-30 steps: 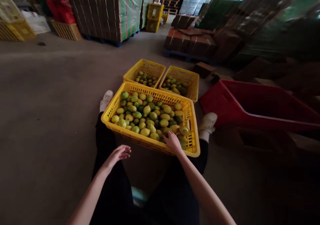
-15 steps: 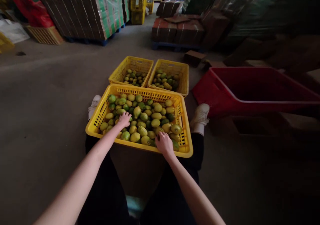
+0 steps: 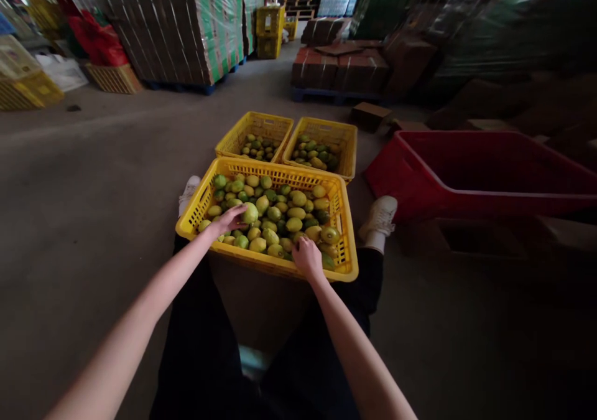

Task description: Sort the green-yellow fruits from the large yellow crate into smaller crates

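A yellow plastic crate [image 3: 265,259] of green and yellow lemons [image 3: 295,213] stands between my legs. My left hand [image 3: 231,219] is closed around a pale green lemon [image 3: 250,213], raised a little above the others at the crate's left middle. At the near right side, my right hand [image 3: 308,256] rests among the fruit with its fingers curled. Its fingertips are hidden, and whether they grip a lemon I cannot make out.
Two yellow crates [image 3: 254,120] partly filled with lemons sit just beyond. On the right stands a large red bin [image 3: 410,183] beside flattened cardboard. Farther back are wrapped pallet stacks [image 3: 219,28] and brown boxes on a blue pallet [image 3: 321,93].
My left hand has turned and lifted a pale green lemon from the pile. The right hand stays at the same spot in the crate. The whole view has shifted slightly.
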Action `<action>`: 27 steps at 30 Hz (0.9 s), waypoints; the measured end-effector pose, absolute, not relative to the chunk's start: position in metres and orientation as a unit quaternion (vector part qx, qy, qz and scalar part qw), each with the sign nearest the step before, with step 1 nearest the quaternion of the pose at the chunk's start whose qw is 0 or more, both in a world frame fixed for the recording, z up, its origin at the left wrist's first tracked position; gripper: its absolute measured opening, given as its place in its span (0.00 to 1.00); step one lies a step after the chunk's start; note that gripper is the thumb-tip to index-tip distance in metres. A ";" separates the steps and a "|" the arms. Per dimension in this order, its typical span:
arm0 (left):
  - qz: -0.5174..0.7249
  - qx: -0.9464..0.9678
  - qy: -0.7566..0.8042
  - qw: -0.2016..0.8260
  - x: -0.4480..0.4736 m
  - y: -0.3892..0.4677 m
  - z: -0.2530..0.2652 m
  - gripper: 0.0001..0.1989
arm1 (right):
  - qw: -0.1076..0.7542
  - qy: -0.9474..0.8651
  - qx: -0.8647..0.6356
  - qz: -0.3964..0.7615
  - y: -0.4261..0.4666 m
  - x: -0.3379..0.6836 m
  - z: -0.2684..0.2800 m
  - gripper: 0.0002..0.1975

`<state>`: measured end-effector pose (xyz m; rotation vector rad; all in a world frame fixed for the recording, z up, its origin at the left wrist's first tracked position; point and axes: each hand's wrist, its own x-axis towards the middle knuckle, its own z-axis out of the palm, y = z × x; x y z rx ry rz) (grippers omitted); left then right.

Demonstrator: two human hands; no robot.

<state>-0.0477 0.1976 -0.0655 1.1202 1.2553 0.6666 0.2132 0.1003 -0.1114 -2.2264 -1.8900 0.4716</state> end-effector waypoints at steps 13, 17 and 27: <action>0.617 -0.204 0.155 0.744 -0.085 -0.030 -0.008 0.08 | 0.256 -0.604 -0.742 0.142 0.083 0.206 -0.112 0.09; 0.634 -0.220 0.124 0.731 -0.092 -0.056 0.010 0.08 | 0.362 -0.622 -0.681 0.136 0.024 0.203 -0.112 0.12; 0.562 -0.143 0.106 0.808 -0.054 -0.030 0.081 0.08 | 0.553 -0.466 -0.603 0.336 -0.079 0.236 -0.102 0.20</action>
